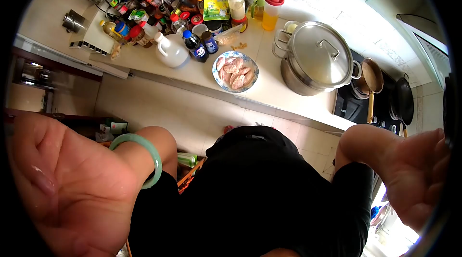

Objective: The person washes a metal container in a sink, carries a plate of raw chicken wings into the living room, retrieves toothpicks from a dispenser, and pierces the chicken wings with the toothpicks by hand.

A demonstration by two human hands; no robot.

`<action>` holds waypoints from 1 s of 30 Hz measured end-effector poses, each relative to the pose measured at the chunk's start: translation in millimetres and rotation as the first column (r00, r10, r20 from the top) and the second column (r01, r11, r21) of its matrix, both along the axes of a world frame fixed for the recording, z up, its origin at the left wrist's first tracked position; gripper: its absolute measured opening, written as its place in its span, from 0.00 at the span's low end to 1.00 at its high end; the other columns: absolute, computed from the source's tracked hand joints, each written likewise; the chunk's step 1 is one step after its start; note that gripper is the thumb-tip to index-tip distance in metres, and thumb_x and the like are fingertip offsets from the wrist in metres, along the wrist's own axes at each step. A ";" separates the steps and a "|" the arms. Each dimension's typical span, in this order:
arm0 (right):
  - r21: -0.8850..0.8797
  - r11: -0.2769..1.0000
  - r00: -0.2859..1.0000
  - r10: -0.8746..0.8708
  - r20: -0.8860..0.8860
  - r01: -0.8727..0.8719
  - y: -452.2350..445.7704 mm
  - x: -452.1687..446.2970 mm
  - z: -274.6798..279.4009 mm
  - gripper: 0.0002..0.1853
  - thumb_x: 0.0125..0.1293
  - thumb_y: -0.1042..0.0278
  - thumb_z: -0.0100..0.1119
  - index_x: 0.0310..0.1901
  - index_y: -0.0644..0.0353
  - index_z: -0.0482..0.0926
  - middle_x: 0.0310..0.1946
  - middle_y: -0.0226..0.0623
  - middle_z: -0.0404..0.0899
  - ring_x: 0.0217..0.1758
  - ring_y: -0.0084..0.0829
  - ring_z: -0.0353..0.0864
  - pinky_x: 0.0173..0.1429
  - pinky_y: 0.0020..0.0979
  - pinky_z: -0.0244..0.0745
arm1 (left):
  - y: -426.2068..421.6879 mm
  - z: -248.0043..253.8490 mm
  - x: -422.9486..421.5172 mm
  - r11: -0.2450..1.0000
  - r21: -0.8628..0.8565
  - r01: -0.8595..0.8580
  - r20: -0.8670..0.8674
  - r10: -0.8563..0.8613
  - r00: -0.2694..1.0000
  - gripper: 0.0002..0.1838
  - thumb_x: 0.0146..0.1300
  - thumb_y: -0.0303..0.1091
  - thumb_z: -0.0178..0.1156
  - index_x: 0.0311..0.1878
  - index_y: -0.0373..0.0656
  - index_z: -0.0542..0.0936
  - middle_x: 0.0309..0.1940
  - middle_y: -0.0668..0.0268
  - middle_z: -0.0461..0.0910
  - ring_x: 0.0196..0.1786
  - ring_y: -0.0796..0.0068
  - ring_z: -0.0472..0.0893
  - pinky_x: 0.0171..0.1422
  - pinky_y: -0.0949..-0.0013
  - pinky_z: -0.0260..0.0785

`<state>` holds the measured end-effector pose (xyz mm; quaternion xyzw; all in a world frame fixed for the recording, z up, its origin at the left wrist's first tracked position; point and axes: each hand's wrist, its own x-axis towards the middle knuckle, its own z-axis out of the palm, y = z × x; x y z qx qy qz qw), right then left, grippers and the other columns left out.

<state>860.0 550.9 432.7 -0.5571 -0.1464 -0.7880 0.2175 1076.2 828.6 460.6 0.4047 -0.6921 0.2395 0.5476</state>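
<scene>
Palm up and close to the camera, my left hand [72,184] fills the lower left; its fingers are apart at the image edge, and nothing lies in it. A pale green bangle [155,153] circles that wrist. At the far right, my right hand [416,175] is raised with its palm showing and holds nothing; its fingers are partly cut off by the dark rim. Neither hand touches the counter. A patterned plate [216,78] of raw meat pieces [234,71] sits near the counter's front edge. Right of it stands a large lidded steel pot [320,54].
Bottles, jars and a yellow pouch [216,2] crowd the back of the counter [267,64]. A red-lidded jug [272,11] stands near the wall. On the stove [347,105] at right are a brown pan [369,76] and a black wok [403,100].
</scene>
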 end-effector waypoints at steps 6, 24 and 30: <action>-0.024 0.999 0.999 0.034 -0.019 -0.034 -1.5 1.7 4.1 0.27 0.59 0.39 0.49 0.10 0.43 0.56 0.10 0.24 0.46 0.19 0.22 0.48 0.29 0.31 0.44 | 1.2 -2.4 -1.0 0.999 -0.036 -0.019 -0.028 0.018 0.999 0.11 0.56 0.59 0.47 0.42 0.76 0.70 0.19 0.85 0.59 0.30 0.84 0.56 0.37 0.76 0.48; -0.060 0.993 0.994 0.095 -0.046 -0.098 3.2 1.9 8.3 0.26 0.60 0.44 0.49 0.10 0.43 0.56 0.08 0.24 0.47 0.16 0.21 0.47 0.27 0.30 0.45 | 8.1 -9.6 -11.6 0.993 -0.073 -0.088 -0.066 0.083 0.994 0.06 0.49 0.56 0.54 0.28 0.72 0.71 0.17 0.87 0.57 0.30 0.86 0.58 0.39 0.76 0.48; -0.073 0.992 0.994 0.098 -0.052 -0.102 8.2 -1.5 11.5 0.25 0.61 0.46 0.49 0.10 0.43 0.56 0.08 0.24 0.47 0.15 0.21 0.47 0.26 0.30 0.45 | 11.6 -12.5 -13.9 0.992 -0.091 -0.085 -0.077 0.079 0.994 0.06 0.47 0.54 0.56 0.23 0.71 0.71 0.16 0.88 0.57 0.30 0.87 0.58 0.39 0.76 0.48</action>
